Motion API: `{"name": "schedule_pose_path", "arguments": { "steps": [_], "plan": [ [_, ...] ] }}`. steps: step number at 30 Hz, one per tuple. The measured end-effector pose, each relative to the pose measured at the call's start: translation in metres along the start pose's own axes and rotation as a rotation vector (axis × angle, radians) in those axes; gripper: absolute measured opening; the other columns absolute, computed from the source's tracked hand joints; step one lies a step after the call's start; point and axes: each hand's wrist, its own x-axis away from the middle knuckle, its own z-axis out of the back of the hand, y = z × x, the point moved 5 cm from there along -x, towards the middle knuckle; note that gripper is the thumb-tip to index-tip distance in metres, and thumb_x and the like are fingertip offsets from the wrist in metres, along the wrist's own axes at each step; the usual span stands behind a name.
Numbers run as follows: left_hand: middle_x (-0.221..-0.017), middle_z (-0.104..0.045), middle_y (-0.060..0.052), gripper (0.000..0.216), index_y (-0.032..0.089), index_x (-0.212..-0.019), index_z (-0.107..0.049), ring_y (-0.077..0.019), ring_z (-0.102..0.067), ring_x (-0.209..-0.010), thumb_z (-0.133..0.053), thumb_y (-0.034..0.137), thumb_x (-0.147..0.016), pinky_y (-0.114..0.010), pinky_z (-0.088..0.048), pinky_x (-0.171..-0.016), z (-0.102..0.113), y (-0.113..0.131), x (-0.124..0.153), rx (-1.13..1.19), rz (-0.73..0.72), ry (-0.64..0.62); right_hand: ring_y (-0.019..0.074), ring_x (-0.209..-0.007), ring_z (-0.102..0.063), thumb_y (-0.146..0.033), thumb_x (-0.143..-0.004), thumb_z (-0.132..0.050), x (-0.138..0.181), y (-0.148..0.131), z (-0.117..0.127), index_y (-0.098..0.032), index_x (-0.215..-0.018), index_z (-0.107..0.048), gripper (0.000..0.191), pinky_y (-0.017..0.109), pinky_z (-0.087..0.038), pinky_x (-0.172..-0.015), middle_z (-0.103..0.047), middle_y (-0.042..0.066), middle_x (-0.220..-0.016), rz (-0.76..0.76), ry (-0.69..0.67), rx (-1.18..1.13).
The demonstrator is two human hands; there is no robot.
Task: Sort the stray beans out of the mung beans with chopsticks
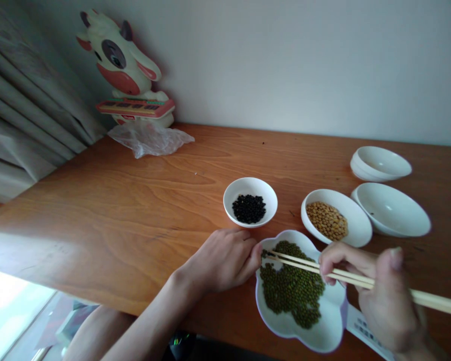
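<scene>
My right hand is closed round a pair of wooden chopsticks, whose tips reach into the green beans at the left side of a flower-shaped white dish. My left hand rests on the table with its fingers curled against the dish's left rim, steadying it. Behind the dish stand a small white bowl of black beans and a white bowl of yellow soybeans.
Two empty white bowls sit at the right on the wooden table. A cow-shaped toy and a crumpled clear plastic bag lie at the back left by a curtain. A printed paper lies under the dish's right side.
</scene>
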Motion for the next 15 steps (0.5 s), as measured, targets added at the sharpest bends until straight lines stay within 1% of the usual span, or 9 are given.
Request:
{"name": "schedule_pose_path", "arguments": {
  "steps": [3, 8, 11, 15],
  "plan": [
    [-0.088, -0.073, -0.006, 0.05, 0.018, -0.083, -0.067, -0.02, -0.067, -0.076, -0.033, 0.035, -0.117, -0.033, -0.045, -0.071, 0.0, 0.0, 0.0, -0.003, 0.001, 0.002, 0.0213, -0.061, -0.054, -0.094, -0.092, -0.012, 0.0, -0.007, 0.001, -0.023, -0.062, -0.069, 0.096, 0.033, -0.04, -0.054, -0.06, 0.008, -0.061, 0.023, 0.064, 0.009],
    [-0.088, -0.073, -0.006, 0.05, 0.017, -0.083, -0.067, -0.0196, -0.066, -0.076, -0.034, 0.035, -0.116, -0.032, -0.044, -0.07, -0.001, -0.001, -0.001, -0.006, -0.002, 0.007, 0.0188, -0.053, -0.051, -0.093, -0.094, -0.018, -0.002, -0.017, 0.0, -0.022, -0.058, -0.071, 0.094, 0.031, -0.039, -0.049, -0.06, 0.007, -0.057, 0.033, 0.077, -0.031],
    [-0.088, -0.073, -0.006, 0.05, 0.017, -0.083, -0.066, -0.0202, -0.067, -0.077, -0.033, 0.035, -0.116, -0.033, -0.045, -0.071, -0.001, -0.002, -0.001, -0.006, -0.002, 0.004, 0.0188, -0.052, -0.05, -0.094, -0.092, -0.018, -0.004, -0.021, 0.0, -0.022, -0.057, -0.07, 0.095, 0.032, -0.039, -0.048, -0.058, 0.008, -0.055, 0.014, 0.064, -0.065],
    [-0.088, -0.073, -0.006, 0.051, 0.017, -0.084, -0.066, -0.0202, -0.067, -0.077, -0.032, 0.036, -0.117, -0.032, -0.045, -0.072, -0.001, -0.001, -0.001, 0.0, 0.0, -0.008, 0.0187, -0.053, -0.049, -0.099, -0.088, -0.015, -0.005, -0.021, 0.0, -0.022, -0.057, -0.068, 0.098, 0.032, -0.041, -0.049, -0.056, 0.007, -0.055, -0.012, 0.019, -0.062]
  ]
}}
